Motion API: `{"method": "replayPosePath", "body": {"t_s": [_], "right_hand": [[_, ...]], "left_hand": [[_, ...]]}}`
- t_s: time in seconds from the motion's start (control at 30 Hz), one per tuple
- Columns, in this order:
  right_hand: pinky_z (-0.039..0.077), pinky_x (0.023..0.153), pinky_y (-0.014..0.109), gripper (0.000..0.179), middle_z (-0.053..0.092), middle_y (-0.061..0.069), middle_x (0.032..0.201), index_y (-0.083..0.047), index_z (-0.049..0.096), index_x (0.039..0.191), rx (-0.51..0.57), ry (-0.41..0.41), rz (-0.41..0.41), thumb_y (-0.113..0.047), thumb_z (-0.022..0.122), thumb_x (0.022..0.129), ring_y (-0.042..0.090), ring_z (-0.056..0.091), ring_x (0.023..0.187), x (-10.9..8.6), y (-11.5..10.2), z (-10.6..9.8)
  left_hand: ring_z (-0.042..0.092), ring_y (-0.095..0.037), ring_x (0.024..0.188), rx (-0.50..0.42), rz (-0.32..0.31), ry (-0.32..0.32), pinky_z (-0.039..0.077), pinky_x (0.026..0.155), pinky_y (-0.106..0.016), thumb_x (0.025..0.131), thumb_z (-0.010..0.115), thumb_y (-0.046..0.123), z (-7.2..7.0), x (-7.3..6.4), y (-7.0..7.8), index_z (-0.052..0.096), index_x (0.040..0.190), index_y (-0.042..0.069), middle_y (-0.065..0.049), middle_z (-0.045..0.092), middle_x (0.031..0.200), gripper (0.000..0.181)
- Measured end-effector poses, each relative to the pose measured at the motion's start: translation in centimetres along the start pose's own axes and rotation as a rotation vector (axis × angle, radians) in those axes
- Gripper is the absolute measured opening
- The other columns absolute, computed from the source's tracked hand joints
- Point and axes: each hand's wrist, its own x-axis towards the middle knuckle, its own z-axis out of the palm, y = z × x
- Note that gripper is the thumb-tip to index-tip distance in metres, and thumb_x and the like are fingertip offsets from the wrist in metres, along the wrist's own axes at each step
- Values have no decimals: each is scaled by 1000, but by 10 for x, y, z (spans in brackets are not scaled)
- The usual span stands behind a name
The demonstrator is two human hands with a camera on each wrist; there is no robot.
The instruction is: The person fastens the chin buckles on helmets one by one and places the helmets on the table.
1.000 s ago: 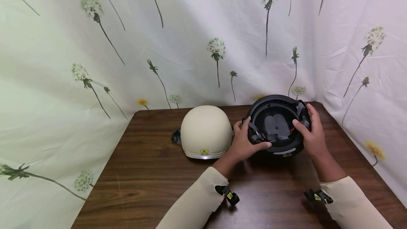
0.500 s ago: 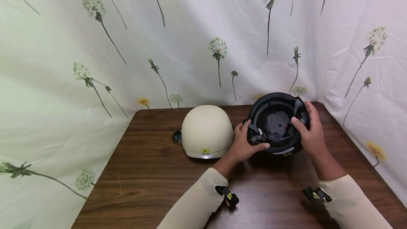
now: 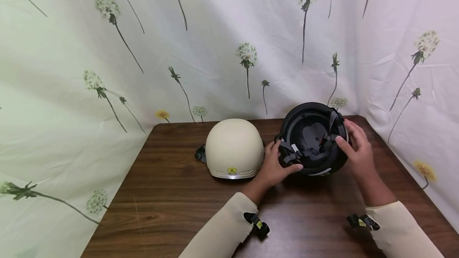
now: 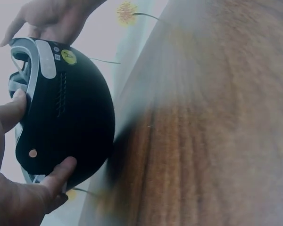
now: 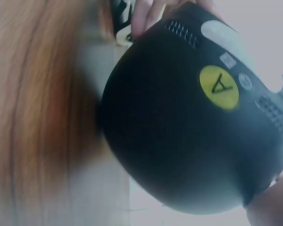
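Observation:
A black helmet (image 3: 312, 166) is held at the right of the head view, tilted with its padded inside and grey straps (image 3: 287, 146) turned towards me. My left hand (image 3: 272, 168) grips its left side, thumb at the near rim. At the opposite side, my right hand (image 3: 358, 152) holds the rim, the thumb inside the edge over a strap. In the right wrist view, the round shell of the black helmet (image 5: 179, 127) carries a yellow sticker (image 5: 219, 87) marked A. The left wrist view shows that shell (image 4: 85, 117) side-on, close beside the table.
A cream helmet (image 3: 234, 146) stands crown up on the brown wooden table (image 3: 161, 202), just left of my left hand. Its black strap piece (image 3: 201, 153) sticks out on the left. A white curtain (image 3: 211, 31) printed with dandelions hangs behind the table and along both sides.
The black helmet has tipped slightly and risen a little, and its inner straps have shifted. My right hand has slid a bit to the right along its side; my left hand keeps its hold.

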Motion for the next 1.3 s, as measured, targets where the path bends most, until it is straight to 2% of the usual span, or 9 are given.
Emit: {"method": "replayPosePath", "body": {"t_s": [0.2,0.37,0.43,0.6,0.77,0.87,1.03,1.17,1.3], "right_hand": [[33,111,6,53,48,-2,161,2,51,160,-33,-46,-91,-6,60,109,-6,41,143,-2,13,-11],[43,103,7,57,54,-15,149,1,42,165,216,-105,-49,2,55,110,-3,51,135,-2,22,-15],[46,100,6,62,53,-8,152,1,35,168,270,-127,10,3,55,110,-2,51,135,-2,24,-18],[43,92,2,69,34,23,168,-2,23,173,73,-162,176,-14,56,113,-4,42,138,-1,25,-27],[52,82,12,71,29,18,172,-13,20,176,55,-231,298,-27,53,115,-5,45,131,4,26,-34],[52,80,16,77,23,16,179,-17,10,178,40,-271,345,-34,52,115,8,43,145,8,25,-35],[51,81,21,91,-9,22,183,-20,-15,176,161,-331,458,-44,47,113,41,14,164,13,27,-32],[57,78,25,91,-9,16,184,-22,-16,175,288,-326,470,-45,46,113,17,44,144,11,27,-29],[62,72,28,85,24,7,171,-22,-7,176,362,-314,409,-43,47,114,-4,63,108,7,28,-25]], "left_hand": [[48,-41,156,-27,-8,10,48,122,-52,91,87,44,1,-2,-3,25,175,12,-15,15,182,109],[52,-40,152,23,17,4,48,121,-53,92,84,52,2,1,-7,33,172,12,-18,19,181,103],[52,-38,153,54,26,3,46,123,-54,93,82,54,3,1,-7,38,170,12,-18,21,181,99],[43,-36,160,73,5,-4,39,127,-58,92,83,54,5,1,-6,41,169,17,-13,20,182,95],[37,-41,162,137,-21,-12,39,126,-62,92,81,59,6,2,-5,30,174,15,-16,19,182,106],[42,-40,160,131,-16,-12,42,125,-60,93,81,57,5,3,-4,25,175,12,-19,19,181,109],[51,-36,154,84,-17,-10,49,121,-50,93,83,50,4,2,0,24,175,16,-15,22,181,107],[53,-38,152,62,-31,-19,51,118,-50,94,82,50,4,1,2,22,176,18,-14,22,181,107],[52,-39,153,42,-41,-25,51,119,-51,94,83,48,3,2,3,21,176,19,-14,21,181,107]]}}
